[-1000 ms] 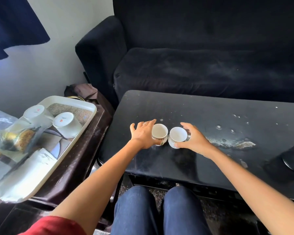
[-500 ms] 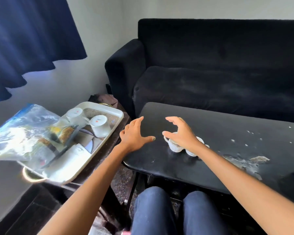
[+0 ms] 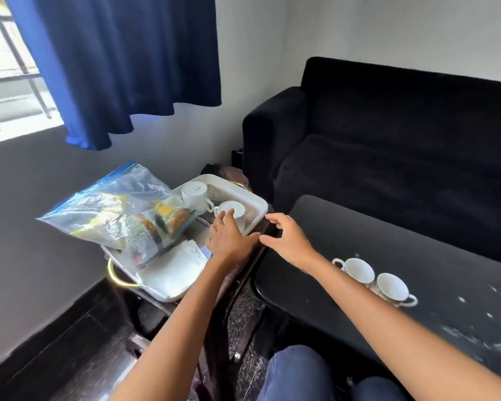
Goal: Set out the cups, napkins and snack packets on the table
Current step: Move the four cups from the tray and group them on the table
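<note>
Centre frame: an upturned cup [image 3: 234,212] on the tray [image 3: 255,201] — rigid, light, breakable — is touched by the left hand [image 3: 229,238]; right hand [image 3: 287,238] spread, empty.

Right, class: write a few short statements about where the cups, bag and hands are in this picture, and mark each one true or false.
1. Two cups stand upright on the black table. True.
2. The tray is bare. False: it holds two upturned cups, a snack bag and napkins.
3. The left hand touches an upturned cup. True.
4. The right hand holds a cup. False: it hovers with nothing in it.
</note>
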`<move>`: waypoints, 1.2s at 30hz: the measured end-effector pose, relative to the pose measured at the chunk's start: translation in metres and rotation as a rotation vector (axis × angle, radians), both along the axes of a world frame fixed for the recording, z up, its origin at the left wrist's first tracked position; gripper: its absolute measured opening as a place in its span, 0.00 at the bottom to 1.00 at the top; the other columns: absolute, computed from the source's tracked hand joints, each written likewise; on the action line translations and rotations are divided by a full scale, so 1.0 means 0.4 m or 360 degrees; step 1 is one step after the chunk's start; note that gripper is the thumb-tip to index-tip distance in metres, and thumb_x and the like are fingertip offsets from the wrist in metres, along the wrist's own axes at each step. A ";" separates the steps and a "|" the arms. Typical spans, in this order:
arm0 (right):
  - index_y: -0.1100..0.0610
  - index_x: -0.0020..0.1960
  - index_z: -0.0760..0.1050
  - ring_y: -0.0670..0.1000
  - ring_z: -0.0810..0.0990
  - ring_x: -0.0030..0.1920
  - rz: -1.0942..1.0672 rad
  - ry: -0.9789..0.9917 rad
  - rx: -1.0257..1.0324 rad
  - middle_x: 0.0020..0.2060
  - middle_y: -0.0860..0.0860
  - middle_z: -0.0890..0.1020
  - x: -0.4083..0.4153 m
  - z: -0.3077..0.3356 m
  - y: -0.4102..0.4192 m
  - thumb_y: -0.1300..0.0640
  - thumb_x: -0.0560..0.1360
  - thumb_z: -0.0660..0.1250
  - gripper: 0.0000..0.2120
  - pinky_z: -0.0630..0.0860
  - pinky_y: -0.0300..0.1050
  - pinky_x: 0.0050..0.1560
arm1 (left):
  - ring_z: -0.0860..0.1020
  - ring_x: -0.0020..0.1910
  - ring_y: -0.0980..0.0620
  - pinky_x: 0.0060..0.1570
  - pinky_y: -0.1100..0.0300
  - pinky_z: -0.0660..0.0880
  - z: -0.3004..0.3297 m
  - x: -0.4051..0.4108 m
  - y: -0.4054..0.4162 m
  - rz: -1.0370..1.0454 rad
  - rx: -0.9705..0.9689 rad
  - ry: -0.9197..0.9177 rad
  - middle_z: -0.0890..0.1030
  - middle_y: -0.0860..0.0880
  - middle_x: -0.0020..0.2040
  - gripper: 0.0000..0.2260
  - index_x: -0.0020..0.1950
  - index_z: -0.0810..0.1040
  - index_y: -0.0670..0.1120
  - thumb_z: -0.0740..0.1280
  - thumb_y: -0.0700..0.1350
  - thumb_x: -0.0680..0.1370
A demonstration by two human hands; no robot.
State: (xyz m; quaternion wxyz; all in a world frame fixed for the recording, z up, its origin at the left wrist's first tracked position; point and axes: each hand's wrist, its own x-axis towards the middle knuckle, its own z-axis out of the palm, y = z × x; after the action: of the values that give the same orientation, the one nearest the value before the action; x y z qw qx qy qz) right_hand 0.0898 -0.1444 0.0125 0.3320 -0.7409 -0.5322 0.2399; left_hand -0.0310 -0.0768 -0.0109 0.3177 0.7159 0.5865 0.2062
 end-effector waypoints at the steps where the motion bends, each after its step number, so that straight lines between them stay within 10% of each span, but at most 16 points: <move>1: 0.51 0.66 0.69 0.51 0.69 0.66 -0.0002 0.0005 -0.0013 0.64 0.49 0.72 -0.005 -0.006 0.010 0.52 0.73 0.69 0.23 0.65 0.55 0.68 | 0.51 0.77 0.45 0.71 0.43 0.53 -0.005 -0.004 0.004 0.0023 -0.0012 -0.0020 0.51 0.48 0.79 0.39 0.78 0.52 0.48 0.69 0.55 0.73; 18: 0.48 0.74 0.54 0.60 0.63 0.70 -0.0184 0.0509 -0.0426 0.72 0.56 0.63 -0.099 -0.102 0.210 0.49 0.71 0.67 0.36 0.62 0.56 0.71 | 0.70 0.69 0.45 0.69 0.48 0.65 -0.039 -0.054 0.040 -0.0107 -0.0425 -0.0705 0.72 0.46 0.70 0.37 0.75 0.59 0.46 0.68 0.52 0.69; 36: 0.53 0.55 0.66 0.43 0.78 0.48 -0.0542 0.0724 0.0515 0.46 0.43 0.76 -0.053 -0.018 0.145 0.47 0.64 0.78 0.29 0.76 0.39 0.47 | 0.72 0.63 0.57 0.64 0.58 0.68 0.025 0.023 -0.009 -0.0149 -0.0025 -0.1005 0.75 0.55 0.62 0.24 0.72 0.64 0.49 0.65 0.43 0.76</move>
State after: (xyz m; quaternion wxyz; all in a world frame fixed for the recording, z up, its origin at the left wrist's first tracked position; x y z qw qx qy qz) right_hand 0.0686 -0.0863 0.0054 0.5913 -0.6843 -0.3441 0.2525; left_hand -0.0216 -0.0803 -0.0010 0.4988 0.6402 0.4270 0.3988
